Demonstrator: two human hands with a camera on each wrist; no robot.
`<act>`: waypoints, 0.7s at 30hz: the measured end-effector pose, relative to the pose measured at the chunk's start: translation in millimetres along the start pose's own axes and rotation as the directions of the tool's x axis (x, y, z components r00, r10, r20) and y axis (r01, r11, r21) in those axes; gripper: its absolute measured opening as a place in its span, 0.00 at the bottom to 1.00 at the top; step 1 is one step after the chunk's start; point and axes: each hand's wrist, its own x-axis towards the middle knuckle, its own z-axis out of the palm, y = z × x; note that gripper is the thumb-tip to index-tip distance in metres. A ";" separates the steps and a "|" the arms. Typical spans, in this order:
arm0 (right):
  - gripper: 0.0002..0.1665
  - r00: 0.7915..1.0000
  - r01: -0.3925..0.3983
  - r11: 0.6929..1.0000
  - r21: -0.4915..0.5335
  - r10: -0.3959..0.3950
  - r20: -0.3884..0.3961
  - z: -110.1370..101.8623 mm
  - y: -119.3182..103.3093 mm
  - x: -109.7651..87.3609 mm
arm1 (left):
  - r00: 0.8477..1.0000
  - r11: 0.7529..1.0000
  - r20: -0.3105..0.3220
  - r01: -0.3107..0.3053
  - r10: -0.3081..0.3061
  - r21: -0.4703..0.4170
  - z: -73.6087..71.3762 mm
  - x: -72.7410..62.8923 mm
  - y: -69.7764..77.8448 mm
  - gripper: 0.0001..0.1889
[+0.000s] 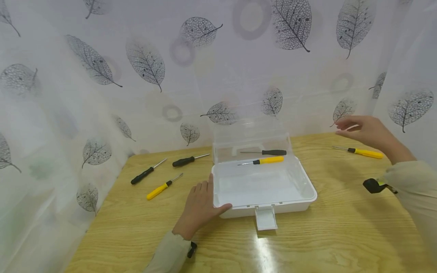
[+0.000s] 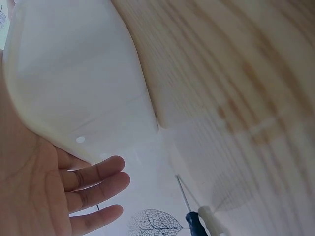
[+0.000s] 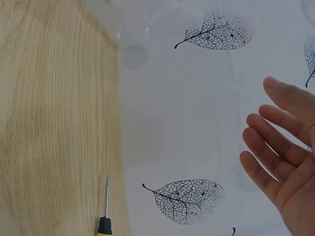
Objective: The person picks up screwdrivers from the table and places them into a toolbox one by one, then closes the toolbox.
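Observation:
A white plastic box point(image 1: 263, 208) stands with its clear lid point(image 1: 252, 132) tilted back and its front latch point(image 1: 266, 218) hanging down. My left hand point(image 1: 199, 206) rests against the box's left side, fingers extended and thumb over the front rim; the left wrist view shows the palm beside the box wall point(image 2: 78, 73). A yellow-handled screwdriver point(image 1: 269, 160) and a black one point(image 1: 273, 152) appear at the box's back edge and lid; exactly how they rest is hard to tell. My right hand point(image 1: 367, 132) is raised, holding nothing, near another yellow-handled screwdriver point(image 1: 367, 153) on the table.
Left of the box, two black-handled screwdrivers point(image 1: 143, 175) and a yellow-handled screwdriver point(image 1: 159, 191) lie spread on the wooden table point(image 1: 136, 235). A leaf-patterned curtain point(image 1: 232, 76) hangs along the table's back and left sides.

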 end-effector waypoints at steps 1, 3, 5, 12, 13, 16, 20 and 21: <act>0.27 1.000 -0.004 1.000 0.004 0.004 -0.002 0.1 1.6 -0.5 | 1.000 1.000 0.000 0.000 0.000 0.000 0.2 0.0 -0.1 0.57; 0.27 1.000 -0.006 1.000 0.009 0.006 -0.011 0.1 5.0 -1.5 | 1.000 1.000 -0.001 0.000 0.000 -0.001 0.3 -0.2 0.0 0.57; 0.26 1.000 -0.007 1.000 0.012 0.008 -0.017 0.5 8.2 -2.4 | 1.000 1.000 0.003 0.004 -0.004 -0.007 0.1 -0.4 0.2 0.57; 0.26 0.999 -0.029 1.000 0.013 0.029 -0.025 2.5 20.1 -4.7 | 1.000 1.000 0.014 0.010 -0.009 -0.028 -0.4 -0.5 0.7 0.58; 0.27 0.999 -0.035 0.999 0.013 0.035 -0.025 2.9 21.7 -4.7 | 1.000 1.000 0.013 0.009 -0.009 -0.029 -0.4 -0.5 0.7 0.58; 0.28 0.998 -0.051 0.999 0.011 0.051 -0.028 3.9 26.6 -4.8 | 1.000 1.000 0.007 0.007 -0.007 -0.029 -0.3 -0.5 0.6 0.57; 0.28 0.998 -0.061 0.998 0.014 0.062 -0.031 4.8 33.2 -5.4 | 1.000 1.000 0.005 0.008 -0.007 -0.028 -0.3 -0.4 0.7 0.57; 0.28 0.998 -0.061 0.998 0.014 0.061 -0.033 5.0 34.7 -5.6 | 1.000 1.000 0.006 0.009 -0.009 -0.028 -0.4 -0.4 0.7 0.57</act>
